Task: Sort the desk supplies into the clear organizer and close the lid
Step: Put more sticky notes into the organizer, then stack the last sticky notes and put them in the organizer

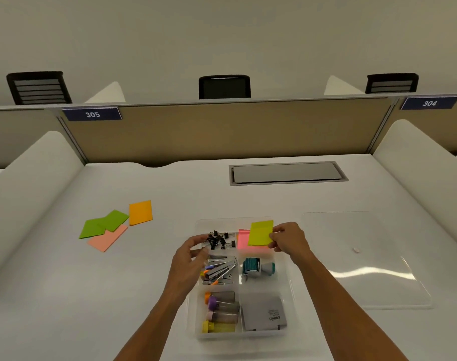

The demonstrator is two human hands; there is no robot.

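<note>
Bare desk [248,196] behind clear organizer [291,287]: open passage | left: sticky notes [112,225] lie flat, well apart | right: clear lid [365,256] lies flat beside organizer | sides: white dividers [34,183] bound reach | rear: partition panel [222,131].

White desk [248,194] between curved side dividers, tan partition [222,131] behind, three black chairs [224,87] beyond.

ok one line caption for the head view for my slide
Right hand holds a yellow-green sticky pad over the clear organizer, other sticky pads waiting on the desk.
</note>
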